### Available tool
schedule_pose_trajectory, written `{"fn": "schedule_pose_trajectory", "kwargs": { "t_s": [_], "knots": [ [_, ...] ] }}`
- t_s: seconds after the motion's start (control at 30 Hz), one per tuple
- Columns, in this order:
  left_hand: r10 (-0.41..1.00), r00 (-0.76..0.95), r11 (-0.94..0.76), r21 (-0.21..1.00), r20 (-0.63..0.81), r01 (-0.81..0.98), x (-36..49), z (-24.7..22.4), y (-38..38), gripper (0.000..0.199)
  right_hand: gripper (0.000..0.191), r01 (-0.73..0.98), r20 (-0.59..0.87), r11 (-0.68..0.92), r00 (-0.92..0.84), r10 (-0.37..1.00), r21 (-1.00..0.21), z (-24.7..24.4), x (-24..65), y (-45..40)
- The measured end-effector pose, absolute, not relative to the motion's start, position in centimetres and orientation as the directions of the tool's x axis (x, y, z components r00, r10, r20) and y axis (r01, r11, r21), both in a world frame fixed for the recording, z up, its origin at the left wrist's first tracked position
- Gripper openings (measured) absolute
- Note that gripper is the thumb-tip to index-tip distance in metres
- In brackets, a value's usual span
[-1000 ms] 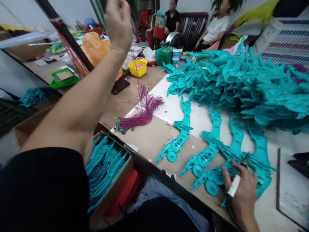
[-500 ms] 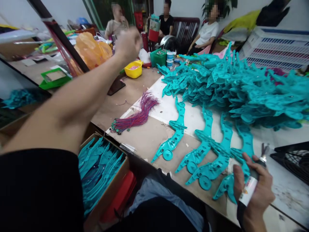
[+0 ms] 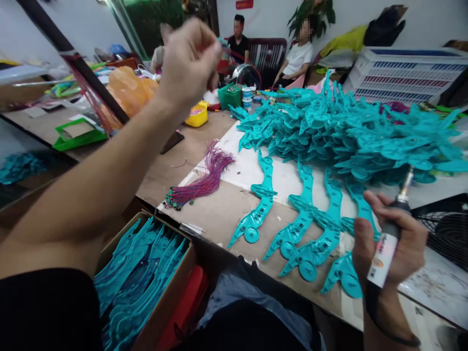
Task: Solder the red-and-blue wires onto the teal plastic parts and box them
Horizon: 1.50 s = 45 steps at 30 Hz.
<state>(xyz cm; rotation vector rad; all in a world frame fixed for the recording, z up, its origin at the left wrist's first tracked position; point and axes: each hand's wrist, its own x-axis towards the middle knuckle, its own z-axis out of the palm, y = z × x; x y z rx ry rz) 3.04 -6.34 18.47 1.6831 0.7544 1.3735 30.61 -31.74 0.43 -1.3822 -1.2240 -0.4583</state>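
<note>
My left hand (image 3: 188, 66) is raised over the far left side of the table, its fingers curled and thumb pressed in; anything inside is hidden. My right hand (image 3: 409, 243) grips an electric screwdriver (image 3: 382, 258) with a white label, its metal tip pointing up and away. Left of that hand, several turquoise plastic parts (image 3: 263, 212) lie in a row, each with a round disc near its lower end. The nearest part (image 3: 345, 275) is partly covered by my right hand. A bundle of red and purple wires (image 3: 204, 183) with small green ends lies left of the row.
A large heap of turquoise parts (image 3: 329, 131) fills the back right. A cardboard box (image 3: 188, 263) of parts stands below the table edge at left. Behind are a yellow tub (image 3: 197, 116), a green box (image 3: 232, 96), white crates (image 3: 402, 73) and several seated people.
My left hand has come slightly nearer and looks larger, still raised with curled fingers. My right hand has lifted the screwdriver slightly and moved right, its tip now higher.
</note>
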Motion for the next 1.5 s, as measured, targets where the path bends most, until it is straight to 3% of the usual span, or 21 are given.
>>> {"fn": "schedule_pose_trajectory", "kwargs": {
  "t_s": [0.1,0.23,0.37,0.5,0.6,0.7,0.83,0.97,1.07,1.17,1.23,1.33,1.5],
  "knots": [
    [0.867,0.333,-0.372,0.926,0.37,-0.06,5.2,14.9,-11.4,0.027,0.041,0.792,0.849,0.389,0.287,0.443,-0.47,2.7,29.1,-28.9],
    [0.831,0.544,-0.006,0.98,0.115,-0.198,7.6,11.7,-15.3,0.02,0.059,0.534,0.78,0.595,0.228,0.583,-0.601,4.2,25.8,-24.2],
    [0.758,0.65,0.186,0.94,0.049,-0.287,8.1,9.8,-16.5,0.008,0.056,0.129,0.486,0.469,0.258,0.835,-0.874,3.3,22.7,-22.1],
    [0.736,0.677,0.215,0.938,0.028,-0.273,6.1,7.3,-16.1,0.016,0.04,-0.075,0.281,0.296,0.163,0.946,-0.952,2.7,23.3,-24.7],
    [0.729,0.685,0.19,0.96,0.004,-0.208,3.4,5.0,-15.6,0.027,0.039,0.034,0.263,0.261,0.089,0.961,-0.965,3.7,26.2,-26.8],
    [0.654,0.752,0.183,0.982,-0.086,-0.046,1.5,2.5,-15.5,0.035,0.035,0.324,0.312,0.279,0.053,0.949,-0.904,4.9,29.0,-25.9],
    [0.599,0.768,0.185,0.972,-0.227,0.143,1.9,-1.3,-15.3,0.032,0.02,0.653,0.403,0.375,-0.116,0.908,-0.658,3.7,29.9,-19.5],
    [0.688,0.652,0.305,0.942,-0.319,0.139,4.1,-5.3,-14.5,0.036,0.012,0.773,0.394,0.437,-0.264,0.88,-0.459,-0.8,28.7,-13.7],
    [0.727,0.582,0.389,0.917,-0.364,0.088,5.1,-7.3,-13.9,0.04,0.013,0.701,0.41,0.404,-0.172,0.895,-0.587,-4.1,27.4,-14.3],
    [0.728,0.571,0.416,0.906,-0.38,0.072,5.2,-8.1,-13.6,0.04,0.023,0.483,0.339,0.322,-0.054,0.939,-0.814,-6.4,26.3,-17.6],
    [0.71,0.583,0.424,0.901,-0.394,0.092,5.2,-8.3,-13.4,0.039,0.031,0.374,0.288,0.268,-0.003,0.958,-0.888,-7.4,25.6,-19.4],
    [0.66,0.616,0.435,0.887,-0.43,0.153,5.2,-8.4,-13.4,0.037,0.031,0.355,0.262,0.22,0.074,0.962,-0.909,-8.3,24.8,-20.6],
    [0.631,0.655,0.35,0.906,-0.416,0.238,5.6,-7.8,-13.1,0.03,0.024,0.463,0.271,0.19,0.113,0.956,-0.866,-8.7,23.8,-20.8]
  ]
}}
